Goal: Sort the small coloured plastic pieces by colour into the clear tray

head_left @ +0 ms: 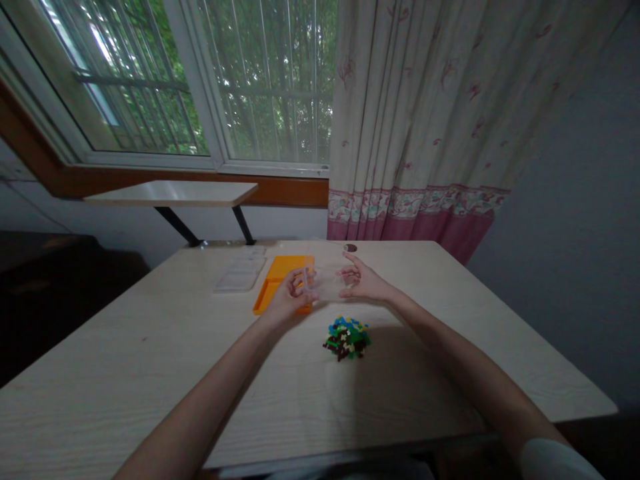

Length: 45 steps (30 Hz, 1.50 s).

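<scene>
One clear box [327, 288] is clamped in the left hand [291, 291] above the tabletop [165, 360], the right hand [367, 279] at its other end, grip indeterminable, while the pile of small pieces [347, 338] lies loose, suggesting an early stage with its handling remaining.

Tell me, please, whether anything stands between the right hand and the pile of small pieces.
Nothing visible does: the clear container is left of the right hand, and the pile lies nearer the camera.
</scene>
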Motion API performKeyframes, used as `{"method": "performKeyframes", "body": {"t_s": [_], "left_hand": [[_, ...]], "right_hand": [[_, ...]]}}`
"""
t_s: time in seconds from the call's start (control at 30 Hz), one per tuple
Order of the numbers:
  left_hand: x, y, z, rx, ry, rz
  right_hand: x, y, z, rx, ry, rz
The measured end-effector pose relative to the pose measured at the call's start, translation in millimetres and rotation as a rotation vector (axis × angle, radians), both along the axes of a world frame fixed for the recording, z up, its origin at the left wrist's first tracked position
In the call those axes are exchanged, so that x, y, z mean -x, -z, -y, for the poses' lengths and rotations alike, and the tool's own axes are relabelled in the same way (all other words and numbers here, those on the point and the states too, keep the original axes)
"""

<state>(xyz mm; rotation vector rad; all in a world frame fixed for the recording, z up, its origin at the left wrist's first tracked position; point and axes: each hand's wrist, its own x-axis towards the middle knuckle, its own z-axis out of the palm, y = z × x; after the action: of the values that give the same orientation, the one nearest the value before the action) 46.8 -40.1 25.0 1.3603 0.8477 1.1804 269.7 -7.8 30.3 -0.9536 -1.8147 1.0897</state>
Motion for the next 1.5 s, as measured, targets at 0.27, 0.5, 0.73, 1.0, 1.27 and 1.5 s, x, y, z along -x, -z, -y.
{"method": "performKeyframes", "body": {"t_s": [0.27, 0.5, 0.73, 1.0, 1.27, 1.5], "left_hand": [[22, -0.1, 2, -0.355, -0.091, -0.871], [22, 4.6, -3, -0.454, 0.057, -0.973], [24, 7.2, -9, -0.486, 0.059, -0.992], [25, 5.9, -9, -0.475, 0.035, -1.077], [24, 5.8, -9, -0.465, 0.020, -1.083], [23, 7.1, -11, -0.462, 0.020, -1.120]], "right_hand": [[-25, 15.3, 6, -0.170, 0.142, 0.227], [-20, 39.1, 5, -0.190, 0.153, 0.327], [-8, 40.5, 6, -0.192, 0.133, 0.314], [-5, 46.9, 3, -0.179, 0.124, 0.272], [-6, 48.0, 2, -0.152, 0.124, 0.249], [-7, 54.1, -2, -0.173, 0.114, 0.248]]}}
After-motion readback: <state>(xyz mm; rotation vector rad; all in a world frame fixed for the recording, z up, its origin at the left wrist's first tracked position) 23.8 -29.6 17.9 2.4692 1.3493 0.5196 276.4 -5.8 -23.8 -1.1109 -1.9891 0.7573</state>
